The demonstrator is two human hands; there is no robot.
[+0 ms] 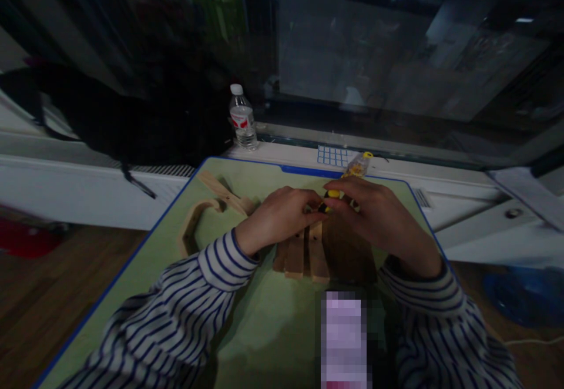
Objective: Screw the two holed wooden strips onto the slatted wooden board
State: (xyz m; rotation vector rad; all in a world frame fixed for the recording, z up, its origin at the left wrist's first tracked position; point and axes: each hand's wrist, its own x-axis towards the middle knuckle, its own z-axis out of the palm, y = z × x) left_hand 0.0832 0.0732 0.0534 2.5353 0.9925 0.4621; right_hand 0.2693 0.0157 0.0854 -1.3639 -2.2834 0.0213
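My left hand (282,215) and my right hand (374,218) meet over a set of wooden slats (304,257) lying on a green table (176,295) with a blue edge. Both hands have their fingers curled and pinched together around a small yellow and black tool (331,196) between them. The right hand rests on a darker wooden piece (348,254) beside the slats. Striped sleeves cover both my forearms. What the fingertips press on under the tool is hidden.
A curved wooden frame piece (194,224) and a straight wooden bar (222,192) lie to the left. A small bag of yellow parts (358,167) lies at the table's far edge. A water bottle (242,118) stands on the white ledge (66,177) by the window.
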